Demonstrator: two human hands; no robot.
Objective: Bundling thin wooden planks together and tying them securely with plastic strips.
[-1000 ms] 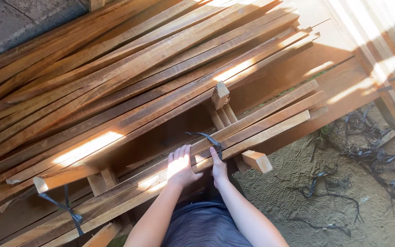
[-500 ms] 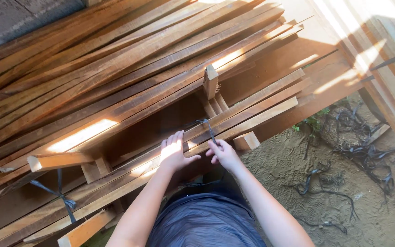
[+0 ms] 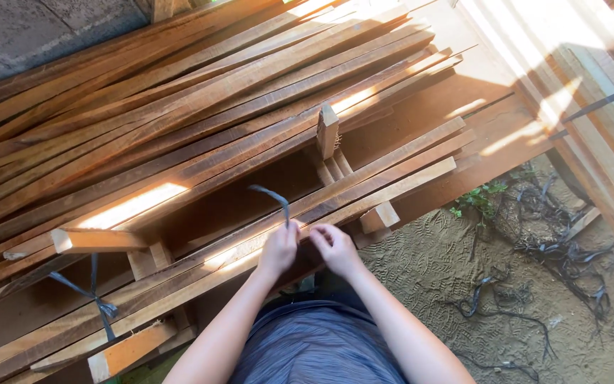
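My left hand (image 3: pixel 279 250) and my right hand (image 3: pixel 334 249) meet over a bundle of long wooden slats (image 3: pixel 392 174) that runs diagonally in front of me. The left hand pinches a dark grey strap (image 3: pixel 273 197) whose free end curls up above the slats. My right hand sits just beside it with its fingers curled at the same strap; I cannot tell whether they grip it. Both forearms reach up from the bottom of the view over my blue-grey shirt.
A large stack of long brown slats (image 3: pixel 200 92) fills the upper left. A short upright wood block (image 3: pixel 327 131) stands between stacks. Another strap knot (image 3: pixel 101 307) binds the bundle at lower left. Sandy ground (image 3: pixel 463 277) with loose dark straps (image 3: pixel 570 256) lies right.
My hands have come together on the bundle. The left hand, flat on the slats before, now pinches the strap and its end stands up higher.
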